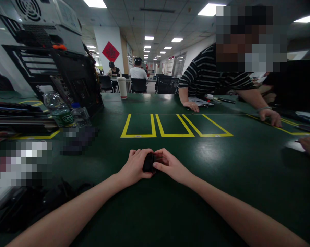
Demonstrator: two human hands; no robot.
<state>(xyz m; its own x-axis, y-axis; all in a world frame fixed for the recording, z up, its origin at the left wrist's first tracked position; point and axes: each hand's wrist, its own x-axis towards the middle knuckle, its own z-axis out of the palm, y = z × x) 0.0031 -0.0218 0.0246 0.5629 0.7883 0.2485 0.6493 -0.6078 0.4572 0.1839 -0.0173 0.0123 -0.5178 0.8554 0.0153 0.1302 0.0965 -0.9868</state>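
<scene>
Reference: the black object is the centre of the dial; 12 o'clock points away from the person.

Containers: a large clear bottle with a white cap stands near 10 o'clock, tilted in the view and bearing a green label. A smaller clear bottle with a blue cap stands just beside it, to its right. The fill level of both bottles cannot be determined. A pale cup with a straw stands at 11 o'clock, near the far table edge; its walls hide its contents.

Hands: the left hand is curled around the black object, thumb below and fingers above, gripping its left side. The right hand is half open, with bent fingers and the thumb at the object's 3 o'clock edge; whether it grips cannot be determined. The object is located over the near-central part of the green table; contact with the surface cannot be confirmed. Three yellow outlines span 11 to 2 o'clock.
</scene>
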